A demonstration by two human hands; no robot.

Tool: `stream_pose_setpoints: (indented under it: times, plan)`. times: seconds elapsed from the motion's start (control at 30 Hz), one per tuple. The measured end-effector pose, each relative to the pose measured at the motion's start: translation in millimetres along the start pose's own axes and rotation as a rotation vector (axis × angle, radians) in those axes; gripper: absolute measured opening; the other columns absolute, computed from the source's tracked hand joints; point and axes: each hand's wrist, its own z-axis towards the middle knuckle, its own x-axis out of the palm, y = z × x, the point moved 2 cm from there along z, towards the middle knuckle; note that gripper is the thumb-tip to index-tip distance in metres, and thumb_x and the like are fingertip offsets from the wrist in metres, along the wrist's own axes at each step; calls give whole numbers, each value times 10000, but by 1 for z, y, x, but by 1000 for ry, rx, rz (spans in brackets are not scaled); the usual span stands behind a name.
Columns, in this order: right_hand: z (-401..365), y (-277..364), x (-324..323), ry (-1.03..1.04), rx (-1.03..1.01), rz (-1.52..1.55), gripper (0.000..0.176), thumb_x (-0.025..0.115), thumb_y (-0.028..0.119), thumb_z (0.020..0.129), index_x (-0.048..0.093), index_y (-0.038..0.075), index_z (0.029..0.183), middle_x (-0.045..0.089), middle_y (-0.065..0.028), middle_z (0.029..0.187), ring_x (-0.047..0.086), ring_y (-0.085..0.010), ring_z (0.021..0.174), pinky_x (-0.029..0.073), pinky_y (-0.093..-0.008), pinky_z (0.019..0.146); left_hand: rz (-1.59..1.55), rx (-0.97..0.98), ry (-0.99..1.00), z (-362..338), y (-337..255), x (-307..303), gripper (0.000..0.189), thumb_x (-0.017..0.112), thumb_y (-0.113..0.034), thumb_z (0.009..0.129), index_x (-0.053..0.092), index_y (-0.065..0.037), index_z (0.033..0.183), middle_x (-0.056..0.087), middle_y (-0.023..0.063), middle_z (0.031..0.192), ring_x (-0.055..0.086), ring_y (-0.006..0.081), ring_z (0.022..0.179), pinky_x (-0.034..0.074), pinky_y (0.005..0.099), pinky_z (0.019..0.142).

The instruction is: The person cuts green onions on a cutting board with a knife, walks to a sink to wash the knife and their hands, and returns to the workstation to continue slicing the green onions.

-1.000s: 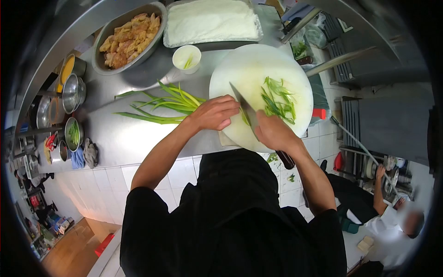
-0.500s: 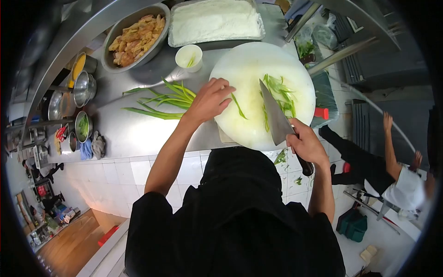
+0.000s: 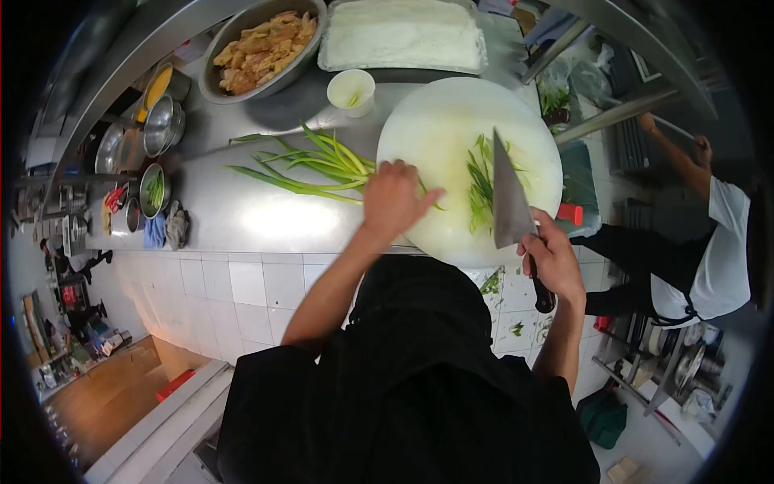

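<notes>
My left hand [image 3: 395, 195] lies at the left edge of the round white cutting board [image 3: 439, 109], fingers folded over the right ends of a bunch of green onions [image 3: 310, 165]. Its thumb points out to the right, and a thin green strand shows past the fingers. My right hand [image 3: 554, 256] grips a broad-bladed kitchen knife [image 3: 509, 198] by its dark handle, tip pointing away from me. Left of the blade lies a small pile of cut green onion strips [image 3: 481, 189], partly hidden by it.
Beyond the board stand a white cup [image 3: 351, 93], a tray of white powder [image 3: 403, 36] and a metal bowl of raw meat pieces [image 3: 266, 52]. Several small metal bowls [image 3: 164, 125] sit to the left. Another person [image 3: 709, 242] stands at right, arms raised to a pole.
My left hand has come down and right, onto the onion bunch. The knife has shifted right and its blade points more straight away from me. The view has moved slightly; the other person has moved.
</notes>
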Motion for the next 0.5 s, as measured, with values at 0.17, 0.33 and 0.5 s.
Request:
stream_pose_setpoints:
  times: [0.17,0.33,0.5]
  plan:
    - [11,18,-3,-108,-87,-70,450,444,3,944,458,27,1393,570,-43,755,491,-80,476,406,-246,464,-13,-24,-6,-15,-4,12,175,722,-147,783,658,-49,914,613,108,947,568,313,916,490,425,784]
    - [44,30,23,-56,-253,-419,410,519,61,870,512,-18,1272,637,-245,747,633,-391,651,499,-438,637,-126,0,-83,-32,18,-12,177,713,-102,776,674,-45,939,607,104,929,573,317,922,487,421,801]
    - [62,66,73,-75,-382,-626,331,508,37,859,526,-46,1179,625,-320,788,622,-486,780,470,-552,749,-211,-1,-139,-38,31,-6,156,712,-58,767,668,-27,913,599,115,901,580,321,899,479,416,792]
